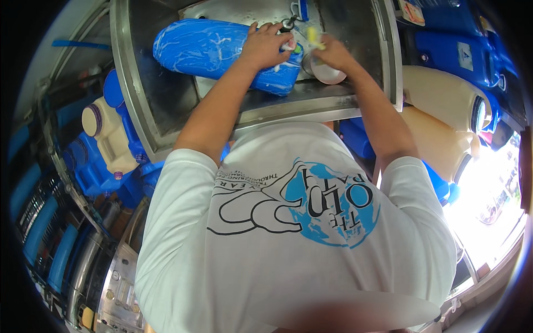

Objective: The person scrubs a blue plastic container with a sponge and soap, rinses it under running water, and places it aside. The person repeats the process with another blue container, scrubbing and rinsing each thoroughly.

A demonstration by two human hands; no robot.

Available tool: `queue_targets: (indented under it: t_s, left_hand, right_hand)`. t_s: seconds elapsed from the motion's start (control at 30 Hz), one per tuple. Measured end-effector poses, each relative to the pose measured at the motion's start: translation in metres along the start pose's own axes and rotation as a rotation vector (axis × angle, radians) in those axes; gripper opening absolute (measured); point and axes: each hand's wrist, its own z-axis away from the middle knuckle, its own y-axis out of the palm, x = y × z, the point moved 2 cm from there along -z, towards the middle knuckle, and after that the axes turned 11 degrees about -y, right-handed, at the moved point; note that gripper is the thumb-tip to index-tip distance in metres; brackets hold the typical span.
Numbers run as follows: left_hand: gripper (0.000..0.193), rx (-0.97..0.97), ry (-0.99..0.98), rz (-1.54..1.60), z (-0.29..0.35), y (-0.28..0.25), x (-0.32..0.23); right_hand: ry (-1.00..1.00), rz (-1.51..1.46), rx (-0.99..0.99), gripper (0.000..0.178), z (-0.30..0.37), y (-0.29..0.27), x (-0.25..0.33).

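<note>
A blue plastic water jug (205, 47) lies on its side across the steel sink, streaked with white suds. My left hand (266, 47) grips it near its right end, fingers curled over its upper side. Beside the thumb show a small pinkish-white patch and a bit of green, too small to make out. At the right of the jug's end, my right hand (333, 54) is closed on a yellow scrubber (314, 38), smeared by motion; its exact kind is unclear. Under that hand sits a round whitish bowl (327, 73), partly hidden by the fingers.
The sink's steel rim (255, 117) runs between my body and the jug. A tap with a blue handle (302, 10) stands at the back. Cream jugs (444, 94) and blue jugs (444, 50) are stacked at the right; more cream (114, 136) and blue ones crowd the left.
</note>
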Motion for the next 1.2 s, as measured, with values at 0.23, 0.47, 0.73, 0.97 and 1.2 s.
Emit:
queue_targets:
  t_s: [0.23,0.47,0.73,0.97,1.2]
  left_hand:
    - [0.046,0.061,-0.1,-0.106,-0.006,0.002,-0.002]
    - [0.038,-0.062,-0.017,0.093,-0.005,0.008,0.008]
    - [0.035,-0.142,-0.007,0.114,-0.002,0.013,0.005]
    - [0.035,-0.103,-0.024,0.027,-0.002,0.013,0.006]
    - [0.035,-0.122,-0.008,0.095,0.0,0.01,0.006]
  right_hand:
    - [-0.157,0.004,0.044,0.056,0.004,0.032,0.026]
    - [0.071,-0.338,-0.028,0.039,-0.027,0.023,-0.009]
    - [-0.436,0.332,-0.289,0.03,-0.007,0.045,0.017]
    - [-0.296,0.341,-0.146,0.037,-0.007,0.033,0.028]
    - [-0.063,0.113,0.01,0.04,-0.025,0.031,0.014]
